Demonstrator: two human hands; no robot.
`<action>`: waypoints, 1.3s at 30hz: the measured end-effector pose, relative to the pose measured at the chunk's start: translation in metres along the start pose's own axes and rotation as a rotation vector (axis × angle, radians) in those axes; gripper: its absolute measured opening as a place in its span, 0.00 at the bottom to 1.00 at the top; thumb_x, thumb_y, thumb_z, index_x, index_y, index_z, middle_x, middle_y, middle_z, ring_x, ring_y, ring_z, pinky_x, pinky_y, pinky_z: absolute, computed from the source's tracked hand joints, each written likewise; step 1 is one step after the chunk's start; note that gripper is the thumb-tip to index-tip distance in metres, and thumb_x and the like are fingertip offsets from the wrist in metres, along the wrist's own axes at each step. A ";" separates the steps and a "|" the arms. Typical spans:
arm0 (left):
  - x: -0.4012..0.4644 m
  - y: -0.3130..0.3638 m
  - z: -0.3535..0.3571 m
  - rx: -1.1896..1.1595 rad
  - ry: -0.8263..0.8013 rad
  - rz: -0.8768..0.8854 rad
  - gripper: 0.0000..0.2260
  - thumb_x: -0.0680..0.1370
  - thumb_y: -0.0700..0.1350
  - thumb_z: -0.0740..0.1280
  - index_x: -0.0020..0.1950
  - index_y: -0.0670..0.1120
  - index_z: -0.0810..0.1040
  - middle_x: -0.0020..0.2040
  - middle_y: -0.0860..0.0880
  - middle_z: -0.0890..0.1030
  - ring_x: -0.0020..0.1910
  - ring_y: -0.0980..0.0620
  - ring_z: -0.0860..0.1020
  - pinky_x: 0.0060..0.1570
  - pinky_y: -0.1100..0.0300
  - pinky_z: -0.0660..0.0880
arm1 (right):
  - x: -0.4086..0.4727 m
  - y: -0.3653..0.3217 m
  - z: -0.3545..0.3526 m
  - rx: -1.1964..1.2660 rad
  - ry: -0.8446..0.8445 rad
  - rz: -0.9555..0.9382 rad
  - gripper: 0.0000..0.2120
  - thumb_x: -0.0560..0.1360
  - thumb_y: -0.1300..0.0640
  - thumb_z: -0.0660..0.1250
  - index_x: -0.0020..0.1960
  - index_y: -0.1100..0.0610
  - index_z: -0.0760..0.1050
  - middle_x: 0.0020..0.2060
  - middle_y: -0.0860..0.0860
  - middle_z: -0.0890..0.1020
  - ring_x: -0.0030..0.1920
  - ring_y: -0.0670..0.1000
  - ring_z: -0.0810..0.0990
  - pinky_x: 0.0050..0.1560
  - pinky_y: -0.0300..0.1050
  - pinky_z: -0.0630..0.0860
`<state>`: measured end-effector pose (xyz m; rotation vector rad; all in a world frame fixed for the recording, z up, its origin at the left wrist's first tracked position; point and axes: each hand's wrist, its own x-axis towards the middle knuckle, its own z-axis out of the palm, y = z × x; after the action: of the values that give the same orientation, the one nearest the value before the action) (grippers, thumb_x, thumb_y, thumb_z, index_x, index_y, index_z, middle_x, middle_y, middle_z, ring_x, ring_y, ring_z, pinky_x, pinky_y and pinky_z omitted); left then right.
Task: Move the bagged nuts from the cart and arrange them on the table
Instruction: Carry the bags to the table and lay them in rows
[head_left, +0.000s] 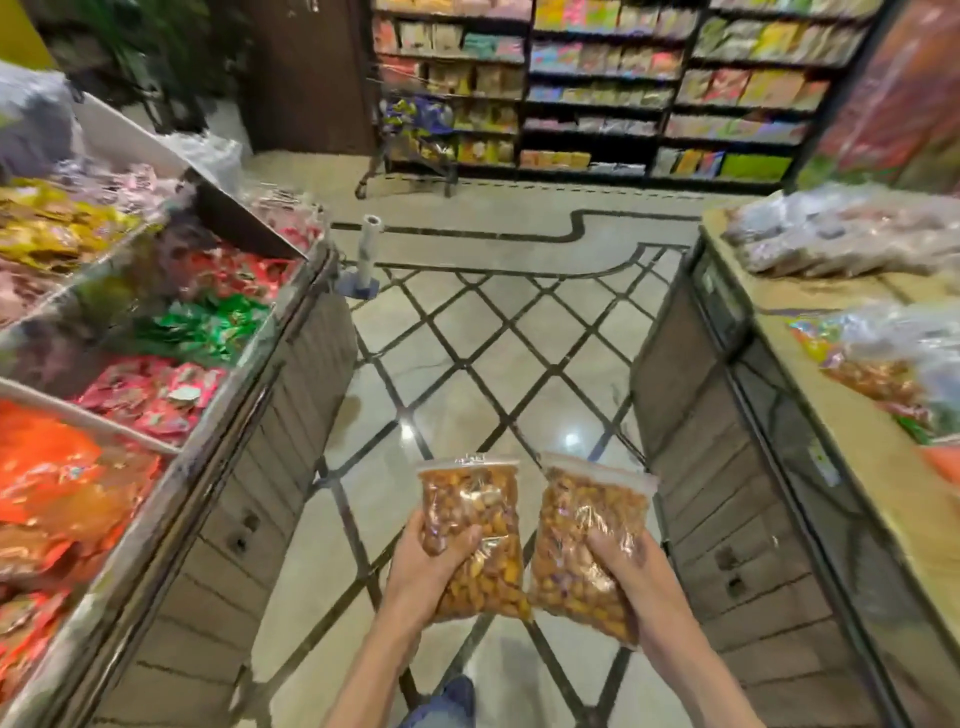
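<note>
I hold two clear zip bags of brown nuts over the aisle floor, side by side. My left hand (423, 566) grips the left bag of nuts (475, 512) from its left side. My right hand (631, 569) grips the right bag of nuts (582, 519) from its right side. Both bags stand nearly upright with their zip tops pointing away from me. The tan table (831, 415) runs along the right and carries several bagged goods. A shopping cart (410, 130) stands far ahead near the shelves.
A steel display counter (260, 374) with bins of colourful packets lines the left side. Between it and the table lies a tiled aisle floor (493, 338). A roll holder (363, 260) stands on the floor ahead. Stocked shelves (649, 88) fill the back wall.
</note>
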<state>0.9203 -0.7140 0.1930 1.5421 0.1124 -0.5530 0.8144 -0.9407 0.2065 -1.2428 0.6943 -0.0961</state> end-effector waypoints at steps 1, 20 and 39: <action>0.022 0.013 0.008 0.007 -0.033 0.001 0.30 0.67 0.56 0.81 0.67 0.57 0.76 0.54 0.55 0.88 0.50 0.57 0.87 0.50 0.56 0.83 | 0.018 -0.011 0.000 -0.007 0.016 -0.002 0.23 0.73 0.49 0.78 0.66 0.49 0.76 0.56 0.54 0.89 0.55 0.61 0.89 0.65 0.66 0.81; 0.382 0.151 0.225 0.215 -0.361 -0.037 0.43 0.62 0.68 0.79 0.74 0.58 0.71 0.65 0.53 0.81 0.62 0.50 0.82 0.63 0.45 0.81 | 0.343 -0.151 -0.092 0.134 0.266 -0.042 0.21 0.77 0.54 0.77 0.69 0.51 0.77 0.58 0.54 0.89 0.57 0.60 0.88 0.62 0.64 0.83; 0.715 0.260 0.511 0.389 -0.702 -0.055 0.23 0.75 0.52 0.78 0.68 0.57 0.76 0.59 0.52 0.85 0.54 0.54 0.86 0.47 0.60 0.83 | 0.642 -0.306 -0.236 0.187 0.605 -0.058 0.35 0.67 0.37 0.80 0.70 0.44 0.76 0.57 0.44 0.88 0.55 0.48 0.89 0.57 0.53 0.85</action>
<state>1.5115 -1.4132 0.1645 1.6294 -0.5175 -1.1794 1.2890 -1.5192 0.1669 -1.0521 1.1409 -0.5903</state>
